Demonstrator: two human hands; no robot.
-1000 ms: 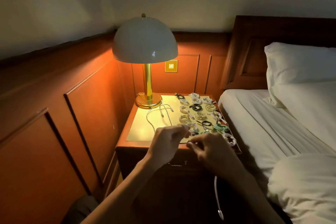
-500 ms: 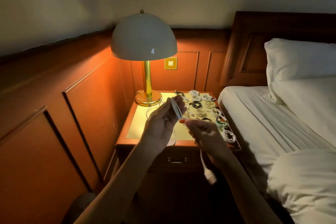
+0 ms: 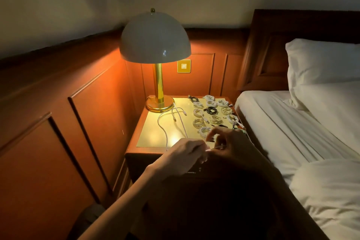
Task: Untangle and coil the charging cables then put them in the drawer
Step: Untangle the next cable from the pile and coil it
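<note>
Now the hands meet, left hand (image 3: 183, 155) and right hand (image 3: 234, 145) pinching a thin white charging cable (image 3: 166, 142) (slack loops beyond the left hand); small coiled white and black cables (image 3: 198, 112) lie beyond the right.

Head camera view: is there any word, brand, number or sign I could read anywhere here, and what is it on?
No text can be read anywhere.
The wall switch plate shows only a plain white rocker.
The lamp bears no visible label.
Any print on the coiled cables or the loose white cable is too small to tell.
</note>
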